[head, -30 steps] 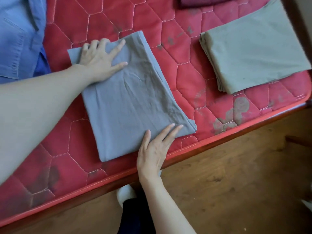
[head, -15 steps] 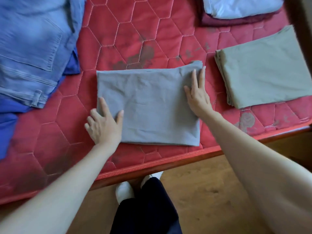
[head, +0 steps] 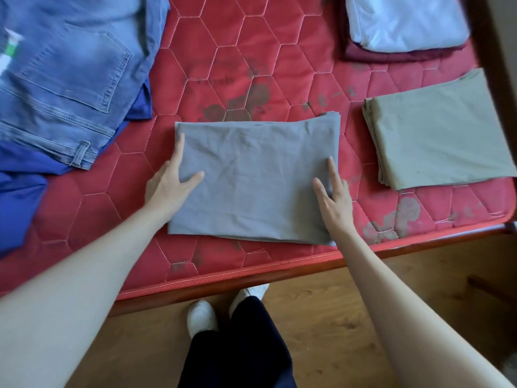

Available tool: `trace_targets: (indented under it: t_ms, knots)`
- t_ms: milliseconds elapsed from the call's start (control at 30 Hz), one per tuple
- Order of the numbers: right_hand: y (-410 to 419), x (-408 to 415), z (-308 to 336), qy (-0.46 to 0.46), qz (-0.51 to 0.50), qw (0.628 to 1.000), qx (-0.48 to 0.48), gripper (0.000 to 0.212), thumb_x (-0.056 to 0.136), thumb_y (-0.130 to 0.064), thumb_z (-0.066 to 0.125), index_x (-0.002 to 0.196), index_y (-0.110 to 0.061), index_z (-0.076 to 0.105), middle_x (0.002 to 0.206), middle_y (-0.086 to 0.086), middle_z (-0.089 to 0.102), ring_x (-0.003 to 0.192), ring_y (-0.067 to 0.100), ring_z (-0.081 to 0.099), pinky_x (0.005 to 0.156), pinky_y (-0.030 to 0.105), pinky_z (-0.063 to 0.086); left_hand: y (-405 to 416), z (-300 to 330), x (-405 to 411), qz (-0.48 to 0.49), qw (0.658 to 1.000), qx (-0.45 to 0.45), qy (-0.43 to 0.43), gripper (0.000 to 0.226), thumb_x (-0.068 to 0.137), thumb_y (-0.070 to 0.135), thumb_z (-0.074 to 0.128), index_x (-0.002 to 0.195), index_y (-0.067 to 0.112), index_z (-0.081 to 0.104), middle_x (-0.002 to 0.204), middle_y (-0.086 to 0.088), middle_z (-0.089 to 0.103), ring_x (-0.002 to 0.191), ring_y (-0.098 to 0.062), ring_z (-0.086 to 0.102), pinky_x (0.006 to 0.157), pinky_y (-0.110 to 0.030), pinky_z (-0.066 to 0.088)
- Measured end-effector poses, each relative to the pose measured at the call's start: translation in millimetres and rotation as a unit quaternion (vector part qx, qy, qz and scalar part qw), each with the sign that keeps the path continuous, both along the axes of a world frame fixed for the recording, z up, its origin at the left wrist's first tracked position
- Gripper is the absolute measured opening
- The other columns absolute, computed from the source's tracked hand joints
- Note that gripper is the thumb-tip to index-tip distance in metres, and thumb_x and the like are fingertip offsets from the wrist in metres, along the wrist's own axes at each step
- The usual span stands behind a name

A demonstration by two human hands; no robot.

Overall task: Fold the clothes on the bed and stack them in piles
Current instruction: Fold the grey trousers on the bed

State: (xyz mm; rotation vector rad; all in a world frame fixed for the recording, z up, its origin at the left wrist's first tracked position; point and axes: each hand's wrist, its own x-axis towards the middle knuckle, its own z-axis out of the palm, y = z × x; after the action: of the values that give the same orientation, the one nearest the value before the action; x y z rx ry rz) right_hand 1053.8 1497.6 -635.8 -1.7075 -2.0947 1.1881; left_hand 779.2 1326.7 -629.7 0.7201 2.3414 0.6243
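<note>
Flat hands (head: 171,184) on folded grey cloth (head: 254,177)

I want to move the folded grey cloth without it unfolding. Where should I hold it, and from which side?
Probably by its two short ends, left and right. The grey cloth lies flat as a wide rectangle, layers showing at its right end. The left hand and right hand already rest at these ends; slide fingers under there.

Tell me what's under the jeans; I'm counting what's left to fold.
Blue fabric shows beneath the jeans, spreading onto the red mattress. How many garments it is, or what else lies covered, cannot be seen.
</note>
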Motion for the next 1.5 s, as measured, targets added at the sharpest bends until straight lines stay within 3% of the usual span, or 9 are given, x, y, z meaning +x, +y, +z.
trace_targets:
  t_ms: [67,200,367,467,567,767,967,1333,1500]
  knots:
    - [-5,6,4,-0.001,0.027,0.999,-0.027,0.062,0.095,-0.041,0.053,0.146,-0.054,0.018,0.122,-0.004,0.045,0.098,0.001,0.041,0.093,0.024,0.028,-22,-3,20,-0.001,1.000,-0.003,0.003,0.077,0.091,0.044,0.056,0.146,0.055,0.003,0.147,-0.004,0.044,0.132,-0.027,0.044,0.105,-0.039,0.035]
    - [-23,19,12,-0.006,0.045,0.999,-0.022,0.069,0.094,-0.031,0.059,0.149,-0.046,0.021,0.133,0.009,0.052,0.121,0.023,0.048,0.097,0.025,0.032,-55,0,40,0.027,0.998,0.033,-0.050,0.068,0.092,0.038,0.059,0.145,0.053,0.019,0.153,0.009,0.035,0.139,-0.017,0.036,0.106,-0.029,0.031]
    - [-47,26,36,-0.044,0.072,0.995,0.050,0.069,0.094,-0.030,0.060,0.149,-0.045,0.021,0.101,0.005,0.045,0.093,0.027,0.053,0.078,0.030,0.037,-54,29,44,-0.011,1.000,-0.001,-0.010,0.062,0.095,0.034,0.054,0.147,0.049,0.022,0.151,-0.008,0.037,0.140,-0.026,0.032,0.108,-0.040,0.032]
    - [-37,31,61,-0.054,0.092,0.988,0.109,0.070,0.093,-0.029,0.060,0.149,-0.043,0.021,0.096,0.003,0.040,0.080,0.026,0.051,0.076,0.039,0.045,-40,49,55,-0.020,1.000,0.012,0.019,0.062,0.096,0.031,0.053,0.148,0.045,0.023,0.145,-0.010,0.041,0.135,-0.029,0.037,0.102,-0.040,0.035]
    - [-10,44,93,-0.065,0.102,0.981,0.152,0.070,0.093,-0.032,0.059,0.149,-0.043,0.019,0.098,0.002,0.039,0.078,0.030,0.053,0.075,0.041,0.048,-17,68,75,-0.005,1.000,0.020,0.023,0.062,0.097,0.034,0.051,0.148,0.046,0.020,0.153,-0.012,0.032,0.140,-0.029,0.030,0.106,-0.042,0.032]
    - [81,101,156,-0.121,0.114,0.960,0.226,0.069,0.094,-0.035,0.058,0.150,-0.041,0.019,0.103,0.009,0.045,0.088,0.037,0.056,0.075,0.043,0.047,70,120,146,0.004,0.997,0.067,0.044,0.062,0.098,0.035,0.047,0.150,0.041,0.015,0.151,-0.017,0.033,0.134,-0.034,0.038,0.097,-0.045,0.038]
    - [208,174,186,-0.151,0.087,0.943,0.282,0.068,0.092,-0.034,0.060,0.150,-0.035,0.025,0.098,0.005,0.040,0.088,0.032,0.054,0.071,0.037,0.044,195,152,220,-0.009,0.988,0.148,0.051,0.063,0.098,0.030,0.050,0.151,0.035,0.016,0.133,-0.014,0.045,0.116,-0.036,0.051,0.087,-0.044,0.045]
    - [365,245,130,-0.147,0.146,0.942,0.264,0.066,0.094,-0.036,0.057,0.150,-0.038,0.023,0.108,0.010,0.045,0.084,0.029,0.054,0.070,0.036,0.046,315,108,318,0.081,0.972,0.189,0.112,0.051,0.101,0.018,0.044,0.148,0.032,0.031,0.121,-0.010,0.052,0.101,-0.028,0.054,0.077,-0.040,0.045]
    - [365,258,53,-0.204,0.187,0.955,0.105,0.063,0.099,-0.037,0.046,0.152,-0.040,0.011,0.115,0.009,0.041,0.085,0.037,0.057,0.071,0.039,0.047,318,37,333,0.075,0.996,0.022,0.039,0.054,0.103,0.021,0.036,0.151,0.037,0.017,0.121,-0.012,0.046,0.102,-0.039,0.055,0.073,-0.042,0.041]
